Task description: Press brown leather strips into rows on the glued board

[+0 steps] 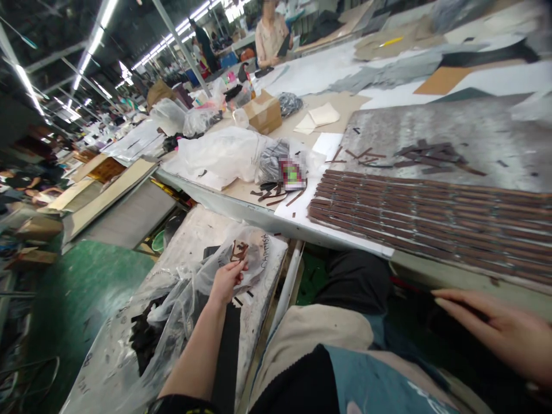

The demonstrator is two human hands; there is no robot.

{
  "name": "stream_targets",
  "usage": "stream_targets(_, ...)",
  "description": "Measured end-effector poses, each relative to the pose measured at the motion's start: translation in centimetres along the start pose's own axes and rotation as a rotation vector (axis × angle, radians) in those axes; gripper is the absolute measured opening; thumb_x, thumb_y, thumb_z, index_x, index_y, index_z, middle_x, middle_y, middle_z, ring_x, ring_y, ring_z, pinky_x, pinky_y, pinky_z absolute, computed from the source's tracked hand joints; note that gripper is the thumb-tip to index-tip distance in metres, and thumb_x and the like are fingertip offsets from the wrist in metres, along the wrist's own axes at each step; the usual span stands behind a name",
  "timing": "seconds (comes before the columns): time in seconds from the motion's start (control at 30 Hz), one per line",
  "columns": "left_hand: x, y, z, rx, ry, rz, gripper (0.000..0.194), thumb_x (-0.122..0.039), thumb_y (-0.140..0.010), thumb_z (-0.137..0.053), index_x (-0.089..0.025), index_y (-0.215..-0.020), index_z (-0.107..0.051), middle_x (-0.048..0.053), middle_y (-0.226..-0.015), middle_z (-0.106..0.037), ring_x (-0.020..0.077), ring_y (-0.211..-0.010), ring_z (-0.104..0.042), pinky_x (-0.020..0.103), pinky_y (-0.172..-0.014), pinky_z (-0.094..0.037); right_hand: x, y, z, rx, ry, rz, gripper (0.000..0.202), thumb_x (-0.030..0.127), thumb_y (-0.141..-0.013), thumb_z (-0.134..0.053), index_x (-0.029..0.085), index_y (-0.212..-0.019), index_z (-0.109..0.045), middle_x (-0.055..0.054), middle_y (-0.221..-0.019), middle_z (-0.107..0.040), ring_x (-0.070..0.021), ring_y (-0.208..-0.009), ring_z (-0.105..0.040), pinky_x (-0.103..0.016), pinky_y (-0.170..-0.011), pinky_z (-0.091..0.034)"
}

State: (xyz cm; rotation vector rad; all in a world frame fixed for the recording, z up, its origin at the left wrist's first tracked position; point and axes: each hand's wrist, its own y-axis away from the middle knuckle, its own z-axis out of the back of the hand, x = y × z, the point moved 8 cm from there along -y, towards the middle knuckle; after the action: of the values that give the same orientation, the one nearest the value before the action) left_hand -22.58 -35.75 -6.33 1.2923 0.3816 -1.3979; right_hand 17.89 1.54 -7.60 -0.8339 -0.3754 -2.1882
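My left hand (227, 282) is closed in a pinch at a clear plastic bag (257, 253) with handwriting on it. Small brown pieces (239, 250) show right at its fingertips; whether they lie inside the bag or are also gripped, I cannot tell. The bag rests on a pale side table (190, 224). My right hand (500, 328) hangs at the right below the worktable's edge, fingers stretched out, holding nothing visible. Above it, rows of dark brown strips (414, 215) lie side by side on a grey board (388, 129), with a loose heap of strips (435, 155) behind them.
Black scraps (149, 333) lie under plastic at lower left. On the worktable are a white plastic bag (219, 154), a cardboard box (262, 112) and sheet material (388, 75). A person (271, 40) stands at the far side. Green floor (95, 287) shows at left.
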Motion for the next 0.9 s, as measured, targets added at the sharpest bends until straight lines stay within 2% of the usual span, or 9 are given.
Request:
stream_targets(0.07, -1.8, 2.0, -4.1, 0.133, 0.083, 0.0, 0.042, -0.046, -0.065, -0.07, -0.011, -0.089, -0.068, 0.005, -0.078, -0.063, 0.0034, -0.047, -0.041, 0.018, -0.042, -0.025, 2.4, -0.7, -0.4, 0.092, -0.104, -0.017, 0.033, 0.059, -0.077, -0.056, 0.033, -0.094, -0.069, -0.007, -0.097, -0.069, -0.024, -0.087, -0.064, -0.037, -0.085, -0.049)
stream_targets(0.13, -3.8, 4.2, -9.4, 0.322, 0.152, 0.007, 0.037, -0.041, -0.068, -0.07, -0.011, -0.089, -0.069, 0.005, -0.078, -0.063, 0.0026, -0.047, -0.04, 0.018, -0.042, -0.024, 4.8, -1.4, -0.5, 0.116, -0.229, -0.045, 0.038, 0.053, -0.08, -0.055, 0.027, -0.106, -0.065, -0.008, -0.099, -0.067, -0.0229, -0.086, -0.063, -0.038, -0.083, -0.05)
stream_targets(0.23, -6.9, 7.3, -17.9, 0.587, 0.145, -0.01, 0.032, -0.039, -0.071, -0.068, -0.011, -0.087, -0.07, 0.005, -0.075, -0.063, 0.0022, -0.047, -0.04, 0.017, -0.042, -0.023, 7.8, -2.7, -0.6, 0.117, -0.606, -0.023, 0.051, 0.047, -0.081, -0.056, 0.02, -0.125, -0.052, -0.009, -0.104, -0.063, -0.018, -0.087, -0.061, -0.034, -0.082, -0.051)
stream_targets(0.33, -9.5, 10.0, -25.7, 0.786, 0.063, -0.06, 0.031, -0.04, -0.072, -0.067, -0.012, -0.085, -0.07, 0.004, -0.07, -0.062, 0.0027, -0.046, -0.039, 0.018, -0.043, -0.022, 8.7, -3.9, 0.0, 0.079, -0.834, -0.015, 0.061, 0.039, -0.074, -0.066, 0.02, -0.129, -0.047, -0.007, -0.108, -0.06, -0.0132, -0.08, -0.059, -0.029, -0.076, -0.052)
stream_targets(0.4, -10.8, 11.5, -30.2, 0.903, -0.023, -0.108, 0.03, -0.042, -0.074, -0.065, -0.012, -0.078, -0.07, 0.003, -0.064, -0.06, 0.0034, -0.046, -0.038, 0.018, -0.043, -0.022, 8.3, -4.5, 1.0, 0.039, -0.909, -0.024, 0.055, 0.036, -0.071, -0.07, 0.019, -0.121, -0.054, -0.005, -0.1, -0.063, -0.0122, -0.076, -0.059, -0.028, -0.073, -0.051)
stream_targets(0.57, -12.8, 14.0, -38.5, 1.088, -0.203, -0.248, 0.033, -0.044, -0.076, -0.061, -0.012, -0.069, -0.066, 0.0, -0.054, -0.052, 0.0056, -0.046, -0.037, 0.02, -0.044, -0.021, 4.6, -4.4, 5.3, -0.098, -0.815, -0.076, 0.02, 0.035, -0.074, -0.066, 0.016, -0.08, -0.069, -0.001, -0.07, -0.064, -0.0124, -0.064, -0.058, -0.022, -0.06, -0.048)
stream_targets(0.7, -13.7, 15.0, -44.1, 1.17, -0.319, -0.327, 0.035, -0.046, -0.08, -0.055, -0.014, -0.068, -0.064, -0.003, -0.045, -0.044, 0.0062, -0.041, -0.034, 0.021, -0.043, -0.022, 0.1, -3.7, 8.5, -0.151, -0.729, -0.134, 0.019, 0.034, -0.075, -0.065, 0.016, -0.078, -0.07, 0.001, -0.063, -0.062, -0.0096, -0.054, -0.054, -0.02, -0.051, -0.042)
stream_targets(0.8, -14.9, 14.8, -48.1, 1.136, -0.462, -0.502, 0.034, -0.045, -0.081, -0.052, -0.015, -0.072, -0.067, -0.002, -0.049, -0.051, 0.0087, -0.043, -0.041, 0.022, -0.045, -0.029, -4.0, -3.8, 11.2, -0.207, -0.634, -0.185, 0.02, 0.035, -0.075, -0.063, 0.017, -0.08, -0.07, 0.002, -0.064, -0.063, -0.0101, -0.055, -0.055, -0.02, -0.052, -0.043)
stream_targets(0.9, -17.4, 14.4, -51.5, 0.989, -0.551, -0.845, 0.026, -0.035, -0.083, -0.05, -0.018, -0.088, -0.07, 0.003, -0.076, -0.066, 0.0142, -0.066, -0.058, 0.026, -0.064, -0.044, -9.1, -4.2, 15.2, -0.385, -0.456, -0.3, 0.022, 0.035, -0.075, -0.063, 0.018, -0.087, -0.07, 0.001, -0.069, -0.066, -0.0117, -0.06, -0.059, -0.021, -0.057, -0.045)
